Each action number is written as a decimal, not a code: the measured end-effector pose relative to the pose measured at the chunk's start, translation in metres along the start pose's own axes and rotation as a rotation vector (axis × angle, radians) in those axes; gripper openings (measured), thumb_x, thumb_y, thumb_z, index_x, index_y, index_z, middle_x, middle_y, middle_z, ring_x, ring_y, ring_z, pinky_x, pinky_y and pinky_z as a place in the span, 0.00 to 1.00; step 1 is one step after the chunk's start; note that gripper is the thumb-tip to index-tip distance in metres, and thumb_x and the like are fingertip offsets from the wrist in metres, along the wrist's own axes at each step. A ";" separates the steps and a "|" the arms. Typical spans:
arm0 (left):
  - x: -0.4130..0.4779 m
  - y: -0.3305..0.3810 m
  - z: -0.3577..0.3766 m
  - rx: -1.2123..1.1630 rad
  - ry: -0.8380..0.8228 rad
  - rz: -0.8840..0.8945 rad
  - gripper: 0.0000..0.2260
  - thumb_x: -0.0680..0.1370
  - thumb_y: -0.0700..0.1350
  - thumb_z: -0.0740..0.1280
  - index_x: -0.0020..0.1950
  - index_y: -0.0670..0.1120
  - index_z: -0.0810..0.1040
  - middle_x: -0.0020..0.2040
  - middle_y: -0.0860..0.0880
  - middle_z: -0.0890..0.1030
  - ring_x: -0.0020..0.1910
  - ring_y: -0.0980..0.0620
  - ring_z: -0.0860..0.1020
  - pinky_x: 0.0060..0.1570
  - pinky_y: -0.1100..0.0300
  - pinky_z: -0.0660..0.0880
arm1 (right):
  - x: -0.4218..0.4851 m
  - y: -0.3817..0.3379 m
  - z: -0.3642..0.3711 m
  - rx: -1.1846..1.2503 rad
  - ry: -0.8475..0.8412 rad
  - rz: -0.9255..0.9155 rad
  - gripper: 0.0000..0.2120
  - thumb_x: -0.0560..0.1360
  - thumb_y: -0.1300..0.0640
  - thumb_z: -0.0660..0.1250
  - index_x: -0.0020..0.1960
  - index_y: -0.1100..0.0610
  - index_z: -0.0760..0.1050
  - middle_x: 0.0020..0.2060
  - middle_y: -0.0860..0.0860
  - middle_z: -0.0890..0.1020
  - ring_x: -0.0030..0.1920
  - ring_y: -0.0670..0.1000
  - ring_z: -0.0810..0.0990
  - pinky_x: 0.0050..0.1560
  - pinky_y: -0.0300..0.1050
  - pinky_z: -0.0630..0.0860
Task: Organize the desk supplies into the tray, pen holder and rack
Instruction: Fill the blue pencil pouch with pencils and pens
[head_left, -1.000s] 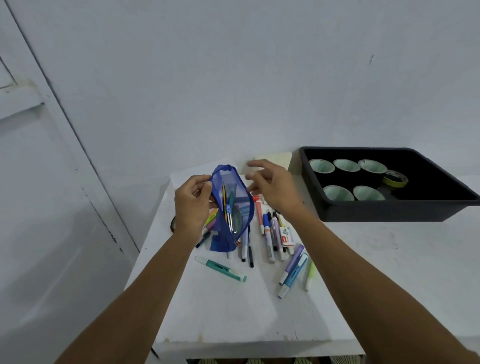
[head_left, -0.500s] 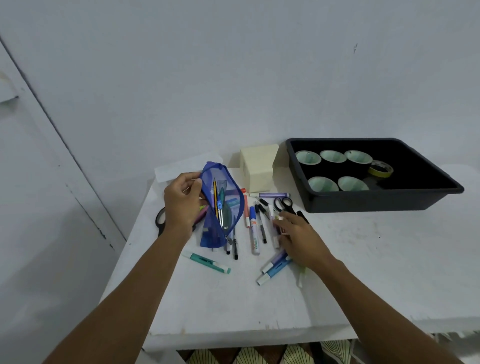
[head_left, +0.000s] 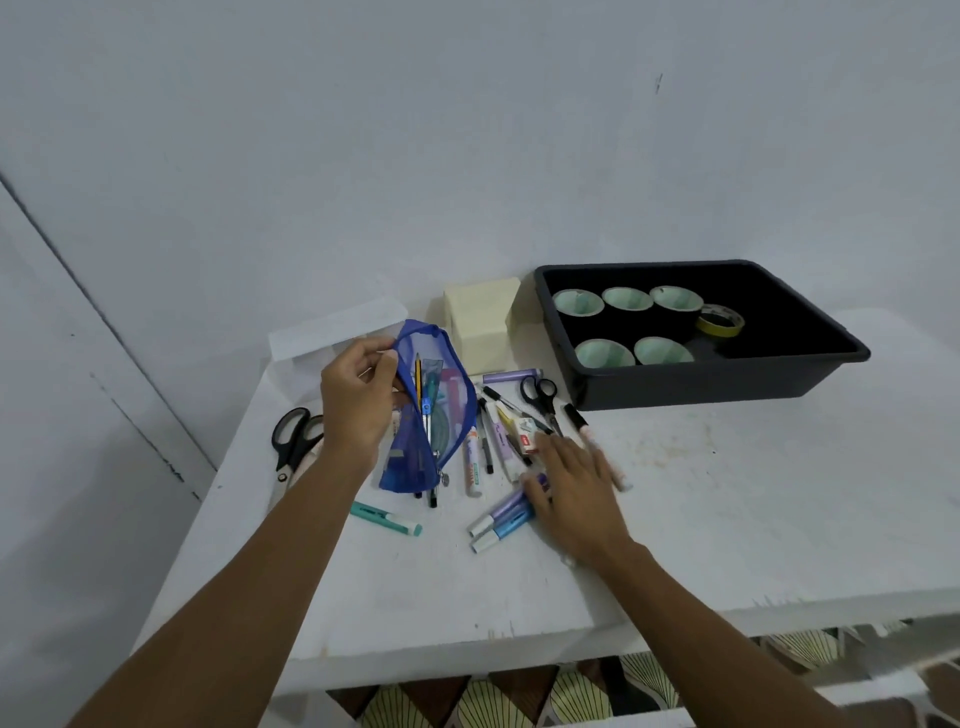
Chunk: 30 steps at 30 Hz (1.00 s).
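Blue mesh pouch (head_left: 447, 415) stands upright with its lower end among pens on the bench (head_left: 727, 519), its open top edge pinched by the left hand (head_left: 358, 410). The right hand (head_left: 576, 483) lies straight-fingered across loose markers (head_left: 501, 514) beside it. The black tray (head_left: 701, 387) sits far right.

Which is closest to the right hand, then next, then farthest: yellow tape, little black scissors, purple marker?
1. The purple marker, at the thumb of the right hand.
2. The little black scissors, behind the hand, nearer the wall.
3. The yellow tape, inside the black tray, far right.
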<state>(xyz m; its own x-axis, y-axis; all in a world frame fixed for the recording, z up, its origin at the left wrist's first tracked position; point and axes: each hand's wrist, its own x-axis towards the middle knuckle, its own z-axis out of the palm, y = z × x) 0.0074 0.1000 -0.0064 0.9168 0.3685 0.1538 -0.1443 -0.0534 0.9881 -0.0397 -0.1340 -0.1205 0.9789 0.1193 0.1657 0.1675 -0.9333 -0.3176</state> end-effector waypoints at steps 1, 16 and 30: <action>-0.001 0.001 0.002 -0.001 -0.005 0.004 0.07 0.78 0.38 0.64 0.53 0.44 0.81 0.43 0.46 0.83 0.35 0.53 0.82 0.34 0.57 0.80 | 0.002 -0.003 0.001 0.014 -0.011 -0.003 0.30 0.79 0.39 0.45 0.77 0.52 0.55 0.75 0.50 0.63 0.76 0.51 0.57 0.77 0.56 0.48; 0.011 0.014 -0.046 0.026 0.131 0.089 0.07 0.78 0.38 0.63 0.50 0.43 0.80 0.40 0.47 0.83 0.33 0.49 0.81 0.35 0.55 0.81 | 0.034 -0.045 -0.002 -0.004 -0.012 -0.125 0.29 0.79 0.40 0.44 0.77 0.50 0.55 0.77 0.51 0.58 0.77 0.52 0.52 0.76 0.57 0.42; 0.039 0.005 -0.107 0.020 0.193 0.074 0.07 0.79 0.38 0.63 0.49 0.46 0.80 0.41 0.46 0.83 0.33 0.51 0.80 0.33 0.59 0.79 | 0.073 -0.110 0.026 -0.108 -0.051 -0.292 0.25 0.79 0.42 0.50 0.73 0.48 0.64 0.73 0.50 0.65 0.75 0.52 0.57 0.75 0.62 0.47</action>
<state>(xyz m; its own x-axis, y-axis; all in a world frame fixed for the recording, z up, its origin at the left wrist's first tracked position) 0.0024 0.2138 0.0046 0.8152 0.5342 0.2239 -0.1990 -0.1047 0.9744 0.0160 -0.0141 -0.0975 0.8965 0.4015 0.1875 0.4314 -0.8875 -0.1618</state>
